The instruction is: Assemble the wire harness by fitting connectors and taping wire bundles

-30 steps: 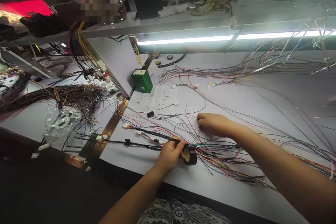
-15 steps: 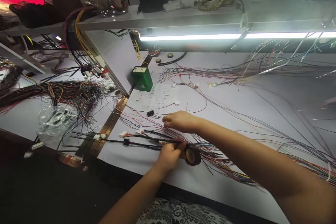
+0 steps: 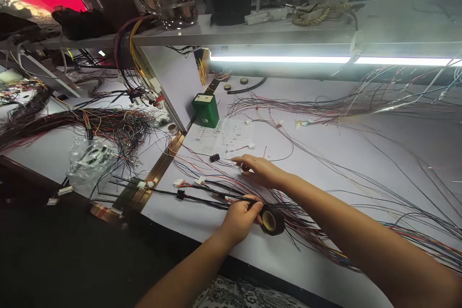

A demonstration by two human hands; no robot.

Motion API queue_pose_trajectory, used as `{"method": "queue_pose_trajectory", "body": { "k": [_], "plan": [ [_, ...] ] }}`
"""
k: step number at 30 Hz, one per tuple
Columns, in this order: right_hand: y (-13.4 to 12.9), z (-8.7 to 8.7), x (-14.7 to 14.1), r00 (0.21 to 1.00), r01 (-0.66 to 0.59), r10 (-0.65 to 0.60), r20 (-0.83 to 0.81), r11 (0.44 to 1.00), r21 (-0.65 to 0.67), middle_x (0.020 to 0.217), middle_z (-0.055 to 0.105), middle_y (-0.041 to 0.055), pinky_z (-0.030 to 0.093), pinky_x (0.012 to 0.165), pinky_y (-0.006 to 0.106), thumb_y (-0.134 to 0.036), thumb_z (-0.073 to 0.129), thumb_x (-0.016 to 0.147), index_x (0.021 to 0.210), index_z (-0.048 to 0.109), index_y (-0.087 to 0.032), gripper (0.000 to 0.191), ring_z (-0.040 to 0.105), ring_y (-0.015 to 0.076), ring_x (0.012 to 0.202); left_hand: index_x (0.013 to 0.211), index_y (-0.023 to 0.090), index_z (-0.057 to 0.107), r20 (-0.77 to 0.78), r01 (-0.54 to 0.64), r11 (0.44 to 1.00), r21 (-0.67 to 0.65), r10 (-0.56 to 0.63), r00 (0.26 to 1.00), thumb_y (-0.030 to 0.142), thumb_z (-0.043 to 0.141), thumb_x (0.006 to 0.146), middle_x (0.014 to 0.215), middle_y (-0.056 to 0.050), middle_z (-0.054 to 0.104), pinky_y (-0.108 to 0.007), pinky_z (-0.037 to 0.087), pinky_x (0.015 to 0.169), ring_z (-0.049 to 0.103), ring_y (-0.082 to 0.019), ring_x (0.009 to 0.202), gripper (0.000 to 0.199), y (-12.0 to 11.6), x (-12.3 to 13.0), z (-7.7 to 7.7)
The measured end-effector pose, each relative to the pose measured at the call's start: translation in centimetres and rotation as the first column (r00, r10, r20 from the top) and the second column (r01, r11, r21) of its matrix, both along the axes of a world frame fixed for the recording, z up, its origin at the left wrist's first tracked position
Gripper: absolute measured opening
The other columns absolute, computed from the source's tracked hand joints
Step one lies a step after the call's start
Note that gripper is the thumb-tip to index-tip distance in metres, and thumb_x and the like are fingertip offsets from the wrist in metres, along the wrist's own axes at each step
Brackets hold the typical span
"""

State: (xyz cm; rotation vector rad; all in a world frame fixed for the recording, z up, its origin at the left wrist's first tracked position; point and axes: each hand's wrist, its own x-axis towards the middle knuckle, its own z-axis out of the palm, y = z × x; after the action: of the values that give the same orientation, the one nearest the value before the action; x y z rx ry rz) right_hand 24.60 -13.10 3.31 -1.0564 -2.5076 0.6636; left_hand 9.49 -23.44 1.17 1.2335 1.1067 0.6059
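My left hand is closed around a bundle of wires near the front of the white table. A roll of dark tape hangs against the bundle, just right of that hand's fingers. Farther in, my right hand hovers low over loose thin wires, its index finger stretched out and its fingers apart. Close to its fingertips lies a small black connector with thin leads. Left of my left hand, a white connector and a black connector end wire branches of the bundle.
A green box stands by the divider, beside printed sheets. Two small tape rolls lie behind it. Long loose wires run across the back. To the left are a tangled wire pile and a plastic bag. Overhead is a shelf.
My right hand's fingers have spread from a closer pinch, and the hand is slightly lower over the wires. My left hand keeps hold of the bundle. The whole view has shifted somewhat.
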Motion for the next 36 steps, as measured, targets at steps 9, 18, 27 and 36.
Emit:
{"method": "queue_pose_trajectory", "body": {
  "k": [9, 18, 27, 36],
  "plan": [
    [-3.2, 1.1, 7.0, 0.923, 0.311, -0.331, 0.198, 0.942, 0.124, 0.105, 0.058, 0.0139, 0.043, 0.083, 0.042, -0.008, 0.052, 0.075, 0.097, 0.067, -0.017, 0.028, 0.053, 0.0281, 0.099, 0.09, 0.016, 0.06, 0.125, -0.008, 0.997, -0.074, 0.017, 0.992, 0.034, 0.059, 0.081, 0.063, 0.001, 0.061, -0.023, 0.048, 0.061, 0.059, -0.013, 0.058, 0.021, 0.0, 0.2, -0.2],
    [-12.9, 1.5, 5.6, 0.965, 0.185, -0.218, -0.148, 0.961, -0.206, 0.103, 0.061, 0.0049, 0.048, 0.077, 0.031, -0.009, 0.045, 0.082, 0.119, 0.053, -0.027, 0.042, 0.059, 0.0166, 0.089, 0.099, 0.013, 0.063, 0.006, 0.002, 0.995, -0.097, -0.001, 1.0, 0.045, 0.056, 0.081, 0.049, 0.004, 0.051, -0.023, 0.04, 0.05, 0.048, -0.012, 0.046, 0.037, 1.0, 0.6, -0.1],
    [-13.1, 0.2, 6.0, 0.936, 0.279, -0.346, -0.065, 0.842, -0.461, 0.067, 0.059, -0.0036, 0.04, 0.057, 0.024, -0.014, 0.048, 0.074, 0.075, 0.053, -0.022, 0.01, 0.053, 0.0132, 0.061, 0.047, 0.021, 0.055, -0.362, 0.326, 0.907, 0.266, -0.22, 0.906, 0.033, 0.066, 0.069, 0.049, -0.003, 0.053, -0.031, 0.042, 0.066, 0.056, -0.022, 0.06, 0.027, 4.3, 2.4, 4.0],
    [-5.2, 3.0, 6.8, 0.982, 0.104, -0.174, -0.076, 0.828, -0.551, 0.096, 0.068, 0.0012, 0.047, 0.071, 0.025, -0.03, 0.051, 0.083, 0.099, 0.064, -0.021, 0.023, 0.062, 0.0148, 0.082, 0.032, 0.022, 0.046, -0.468, 0.477, 0.788, 0.389, -0.277, 0.839, 0.032, 0.083, 0.048, 0.042, -0.011, 0.051, -0.052, 0.04, 0.082, 0.062, -0.04, 0.075, 0.042, 0.4, 8.7, 1.3]
  ]
}}
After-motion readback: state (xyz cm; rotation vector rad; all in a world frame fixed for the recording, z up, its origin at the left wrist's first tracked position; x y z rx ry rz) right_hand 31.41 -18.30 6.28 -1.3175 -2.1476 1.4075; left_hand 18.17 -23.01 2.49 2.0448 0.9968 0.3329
